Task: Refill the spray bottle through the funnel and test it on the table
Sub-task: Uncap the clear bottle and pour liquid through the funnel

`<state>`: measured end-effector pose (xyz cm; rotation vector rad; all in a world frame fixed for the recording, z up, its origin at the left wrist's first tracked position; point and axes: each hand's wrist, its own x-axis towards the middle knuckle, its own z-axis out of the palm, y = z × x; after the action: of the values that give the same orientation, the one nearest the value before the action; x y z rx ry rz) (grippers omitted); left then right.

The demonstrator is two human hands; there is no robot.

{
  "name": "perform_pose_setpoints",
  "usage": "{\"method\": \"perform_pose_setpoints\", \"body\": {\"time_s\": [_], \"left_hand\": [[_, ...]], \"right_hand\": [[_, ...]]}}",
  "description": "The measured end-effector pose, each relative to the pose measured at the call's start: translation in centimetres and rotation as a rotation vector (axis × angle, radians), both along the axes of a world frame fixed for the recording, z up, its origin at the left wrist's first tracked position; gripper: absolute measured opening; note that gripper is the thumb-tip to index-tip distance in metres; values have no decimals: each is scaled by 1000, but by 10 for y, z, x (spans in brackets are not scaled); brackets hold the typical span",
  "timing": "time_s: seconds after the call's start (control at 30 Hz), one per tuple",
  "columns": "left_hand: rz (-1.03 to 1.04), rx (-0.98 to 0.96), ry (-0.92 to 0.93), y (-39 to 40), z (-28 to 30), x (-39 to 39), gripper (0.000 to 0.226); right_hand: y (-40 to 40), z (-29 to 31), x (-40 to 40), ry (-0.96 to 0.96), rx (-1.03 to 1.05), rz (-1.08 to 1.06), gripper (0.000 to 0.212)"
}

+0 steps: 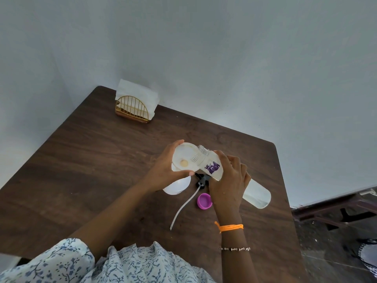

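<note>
A dark wood tabletop point(102, 160) carries a napkin holder point(133, 110) at its far corner. Nearer lie a purple cap point(204, 201) and, just beside it, a sprayer head point(201, 179) with its tube point(184, 207).

On the counter point(102, 160) a napkin holder point(133, 109) stands at the far left corner, well apart from the rest. Near the middle, toward the right edge, the left hand point(163, 170) holds a funnel point(183, 158) above the spray bottle point(176, 186). The right hand point(228, 180) holds a bottle point(234, 176) tilted, its mouth in the funnel. Between the hands lies the spray head point(201, 179), its tube point(183, 205) running toward the near edge. A cap point(204, 201) lies just right of the tube.
</note>
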<state>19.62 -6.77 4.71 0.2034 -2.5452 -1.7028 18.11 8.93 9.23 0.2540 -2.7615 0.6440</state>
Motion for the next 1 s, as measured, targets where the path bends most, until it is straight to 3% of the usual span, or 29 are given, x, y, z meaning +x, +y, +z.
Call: {"method": "perform_pose_setpoints", "body": {"time_s": [1.0], "left_hand": [[11, -30, 4, 0, -3, -1, 90]], "right_hand": [[-3, 3, -1, -1, -18, -1, 60]]}}
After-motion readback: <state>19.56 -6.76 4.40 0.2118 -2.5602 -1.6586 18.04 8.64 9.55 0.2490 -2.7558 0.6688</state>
